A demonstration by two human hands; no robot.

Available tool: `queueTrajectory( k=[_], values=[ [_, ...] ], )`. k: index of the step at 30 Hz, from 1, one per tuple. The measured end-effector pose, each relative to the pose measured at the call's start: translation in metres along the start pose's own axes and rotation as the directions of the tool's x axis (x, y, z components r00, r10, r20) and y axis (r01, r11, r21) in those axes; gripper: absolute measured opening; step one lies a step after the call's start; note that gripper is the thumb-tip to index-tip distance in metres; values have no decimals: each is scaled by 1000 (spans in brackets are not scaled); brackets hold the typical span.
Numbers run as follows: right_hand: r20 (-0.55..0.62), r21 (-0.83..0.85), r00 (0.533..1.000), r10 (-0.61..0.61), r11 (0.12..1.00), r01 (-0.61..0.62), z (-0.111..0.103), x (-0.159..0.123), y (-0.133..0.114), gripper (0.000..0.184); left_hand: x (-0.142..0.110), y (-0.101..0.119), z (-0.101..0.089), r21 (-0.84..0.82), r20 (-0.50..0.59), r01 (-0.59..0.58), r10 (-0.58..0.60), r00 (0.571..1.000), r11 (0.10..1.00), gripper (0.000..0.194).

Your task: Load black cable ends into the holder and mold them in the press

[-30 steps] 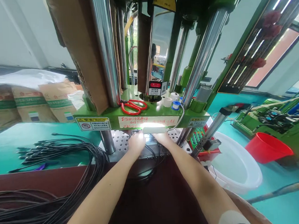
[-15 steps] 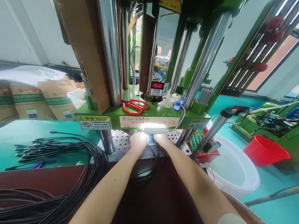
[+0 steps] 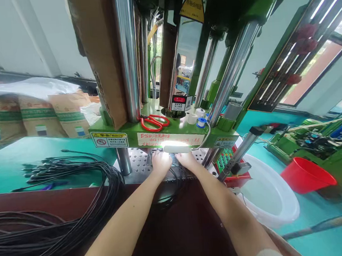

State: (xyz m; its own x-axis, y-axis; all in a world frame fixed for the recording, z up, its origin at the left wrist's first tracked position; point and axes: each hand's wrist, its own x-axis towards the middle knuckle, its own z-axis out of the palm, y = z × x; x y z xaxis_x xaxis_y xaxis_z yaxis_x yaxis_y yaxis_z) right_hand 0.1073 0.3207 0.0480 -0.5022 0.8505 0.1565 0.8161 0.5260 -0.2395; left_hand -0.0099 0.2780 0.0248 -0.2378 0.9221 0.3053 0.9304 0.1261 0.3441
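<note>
In the head view, black cables [image 3: 179, 176] lie between our left hand [image 3: 161, 161] and right hand [image 3: 187, 159], trailing toward us over the plate's [image 3: 136, 159] front edge. The lamp [image 3: 177, 149] glares over our fingers [image 3: 157, 154]; we cannot tell whether they grip anything.

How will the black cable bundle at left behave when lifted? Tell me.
The black cable bundle will probably flop, since it bends in a loose curve. It may tangle, with many lengths overlapping, and perhaps feel heavy, being thick.
</note>
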Motion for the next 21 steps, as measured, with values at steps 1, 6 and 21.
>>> queueTrajectory(
  k=[1,6,21],
  values=[
    [-2,-44,1000,-24,999,24,1,0,-3,22,-1,-2,0,3,-6,-8,8,1000,1000,28],
    [-2,-235,995,-103,967,100,9,1,-18,26,-2,-6,-1,-10,-22,-60,60,998,998,29],
    [-12,-403,990,-138,907,122,17,15,-27,26,3,-10,8,-72,-58,-98,94,994,993,30]
  ],
)
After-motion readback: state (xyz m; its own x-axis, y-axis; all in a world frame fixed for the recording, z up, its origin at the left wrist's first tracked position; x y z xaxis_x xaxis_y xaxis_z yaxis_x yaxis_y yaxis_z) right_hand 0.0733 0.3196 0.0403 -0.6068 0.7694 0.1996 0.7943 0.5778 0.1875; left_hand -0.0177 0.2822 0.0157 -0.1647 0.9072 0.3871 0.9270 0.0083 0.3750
